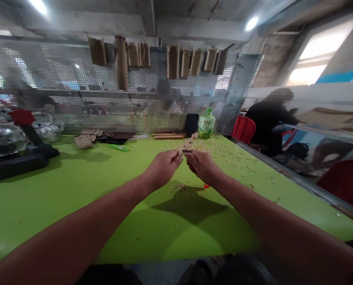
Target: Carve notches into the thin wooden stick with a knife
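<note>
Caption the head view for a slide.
Left hand holds a light-brown piece, right hand grips a small dark object at its near end, above a green tabletop scattered with pale shavings.

Bare as far as could be seen, the left arm (99, 215) reached in from eight o'clock and the right arm (271, 211) from four, both stretched forward. Near the centre, the left hand (163, 167), toward seven o'clock, and the right hand (205, 164), toward four, nearly met, each curled into a pinching grip.

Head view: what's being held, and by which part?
The left hand grips a wooden strip by its near end; what the right hand holds is unclear.
</note>
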